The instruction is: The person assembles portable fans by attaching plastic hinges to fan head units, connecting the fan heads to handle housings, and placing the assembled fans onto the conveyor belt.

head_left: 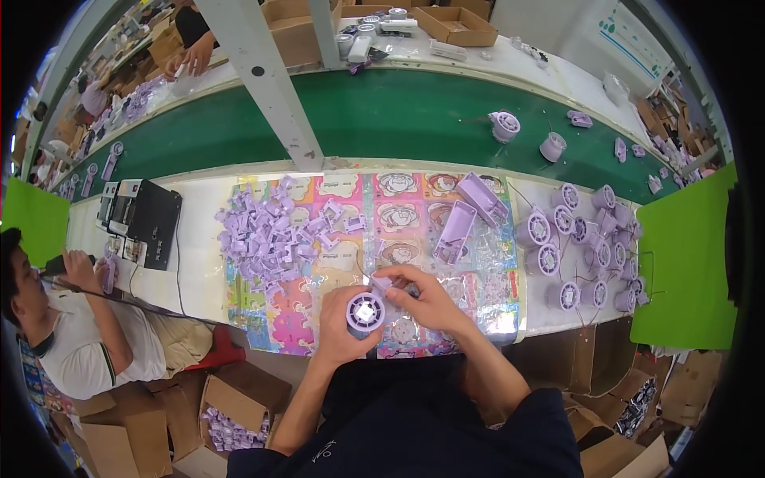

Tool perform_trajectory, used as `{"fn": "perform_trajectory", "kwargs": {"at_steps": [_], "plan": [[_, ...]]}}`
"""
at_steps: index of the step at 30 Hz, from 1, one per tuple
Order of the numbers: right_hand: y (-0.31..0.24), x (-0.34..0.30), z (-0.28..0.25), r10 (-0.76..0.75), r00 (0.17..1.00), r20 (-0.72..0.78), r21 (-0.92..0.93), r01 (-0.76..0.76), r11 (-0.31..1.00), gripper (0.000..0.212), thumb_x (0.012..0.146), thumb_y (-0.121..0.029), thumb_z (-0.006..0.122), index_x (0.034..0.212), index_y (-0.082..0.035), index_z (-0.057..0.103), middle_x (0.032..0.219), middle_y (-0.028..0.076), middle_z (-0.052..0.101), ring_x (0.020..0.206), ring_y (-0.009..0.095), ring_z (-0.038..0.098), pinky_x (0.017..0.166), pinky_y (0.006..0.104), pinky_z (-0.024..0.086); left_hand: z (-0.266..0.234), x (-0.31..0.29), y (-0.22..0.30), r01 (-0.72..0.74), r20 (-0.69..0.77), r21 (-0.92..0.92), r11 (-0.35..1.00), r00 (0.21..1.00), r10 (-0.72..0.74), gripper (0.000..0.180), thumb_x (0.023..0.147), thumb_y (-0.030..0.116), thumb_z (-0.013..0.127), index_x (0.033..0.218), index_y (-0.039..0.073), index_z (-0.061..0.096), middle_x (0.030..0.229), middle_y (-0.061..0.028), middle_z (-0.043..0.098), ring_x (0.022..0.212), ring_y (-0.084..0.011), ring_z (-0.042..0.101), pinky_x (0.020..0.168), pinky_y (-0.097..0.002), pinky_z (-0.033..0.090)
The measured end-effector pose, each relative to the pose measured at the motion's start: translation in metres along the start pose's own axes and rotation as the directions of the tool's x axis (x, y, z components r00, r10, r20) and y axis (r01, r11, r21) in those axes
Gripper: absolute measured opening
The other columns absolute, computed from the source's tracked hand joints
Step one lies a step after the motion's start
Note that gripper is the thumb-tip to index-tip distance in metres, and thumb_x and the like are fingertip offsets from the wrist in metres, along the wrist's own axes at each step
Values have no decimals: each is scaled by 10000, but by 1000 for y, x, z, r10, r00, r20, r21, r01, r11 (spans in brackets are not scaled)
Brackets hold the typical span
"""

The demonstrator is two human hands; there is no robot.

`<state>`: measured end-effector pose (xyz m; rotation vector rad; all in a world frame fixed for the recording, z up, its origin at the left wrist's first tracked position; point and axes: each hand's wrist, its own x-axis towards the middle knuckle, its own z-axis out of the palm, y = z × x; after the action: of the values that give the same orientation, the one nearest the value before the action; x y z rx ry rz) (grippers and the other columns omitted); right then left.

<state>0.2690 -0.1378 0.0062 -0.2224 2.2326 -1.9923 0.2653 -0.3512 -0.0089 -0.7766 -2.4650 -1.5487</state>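
And here the round lilac housing [365,312] is being cupped in the left hand [338,328], slotted face up, while a small lilac part [381,283] is pinched by the right hand [422,299] at its upper-right edge; whether they are joined cannot be told. Light, stiff, slightly slick plastic is to be expected, best gripped round the side wall, the thin slats spared. Beyond the housing, small parts [267,235] are heaped to its upper left.

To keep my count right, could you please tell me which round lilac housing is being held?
The round housing in the grip of the left hand; the clustered housings at right and the two housings on the green belt are untouched.
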Motion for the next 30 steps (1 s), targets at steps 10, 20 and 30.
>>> {"fn": "perform_trajectory", "kwargs": {"at_steps": [10, 20, 30], "plan": [[-10, -7, 14, 133, 987, -89, -26, -136, 990, 258, 979, -72, 637, 1224, 7, 609, 1003, 104, 699, 897, 152, 672, 809, 286, 539, 2, -4, 1, 38, 15, -51, 998, 999, -37, 615, 641, 99, 854, 1195, 39, 596, 1133, -157, 650, 1028, -369, 609, 920, -450, 466], [-16, -41, 38, 38, 975, -220, 66, -24, 998, 331, 928, 8, 682, 1249, 14, 606, 1008, 62, 673, 927, 115, 639, 823, 280, 522, 5, -11, 23, 408, 184, -693, 595, 897, -401, 362, 928, 61, 683, 1237, 18, 498, 1331, -160, 549, 1243, -235, 553, 1067, -356, 420], [-15, -80, 21, 182, 933, -310, 329, -74, 941, 278, 963, -55, 688, 1236, -2, 680, 989, -2, 586, 825, 57, 562, 704, 212, 454, 44, -10, 34, 367, 211, -689, 625, 927, -312, 99, 924, -6, 671, 996, -15, 603, 1053, -92, 635, 978, -143, 593, 888, -271, 457]]}}
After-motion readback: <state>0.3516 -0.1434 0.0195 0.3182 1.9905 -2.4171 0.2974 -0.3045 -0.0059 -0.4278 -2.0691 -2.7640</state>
